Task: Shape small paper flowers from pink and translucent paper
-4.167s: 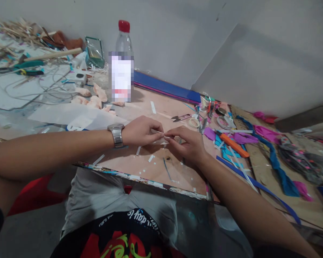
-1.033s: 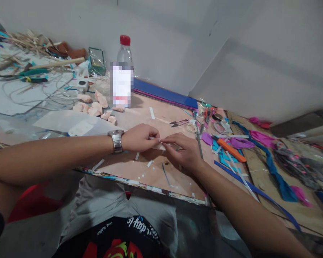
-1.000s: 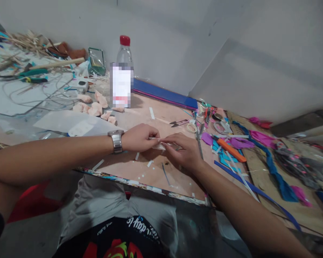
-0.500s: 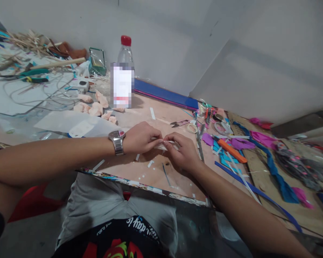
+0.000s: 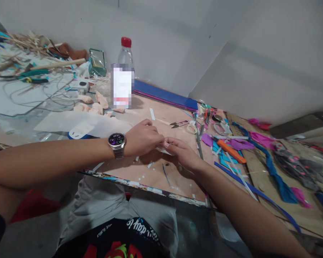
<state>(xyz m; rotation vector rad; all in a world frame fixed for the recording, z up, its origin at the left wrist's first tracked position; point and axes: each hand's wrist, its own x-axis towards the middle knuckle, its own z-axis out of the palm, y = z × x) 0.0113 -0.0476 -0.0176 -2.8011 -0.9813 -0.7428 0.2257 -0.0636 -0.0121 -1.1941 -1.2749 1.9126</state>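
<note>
My left hand [image 5: 144, 139], with a watch [image 5: 116, 141] on its wrist, is closed with its fingertips on a small pale piece of thin sheet [image 5: 166, 151]. Meeting it from the other side, my right hand [image 5: 182, 152] pinches the same piece between thumb and fingers. Most of the piece is covered by the fingers, so I cannot tell its exact kind. Both hands are over the board on the table. Crumpled peach-coloured pieces [image 5: 96, 108] lie beyond my left wrist, near a white sheet [image 5: 56, 121].
A red-capped bottle [image 5: 126, 53] stands behind the hands, beside a long blue stack [image 5: 165, 94]. Small thread snips [image 5: 179, 124] and a tape roll [image 5: 191, 129] lie ahead. An orange cutter [image 5: 231, 151] and coloured strips are at right; green-handled pliers [image 5: 33, 76] at left.
My left hand has rolled over, so its back and the watch face now show. Its fingers have moved closer against my right fingertips. The pale piece stays between the hands.
</note>
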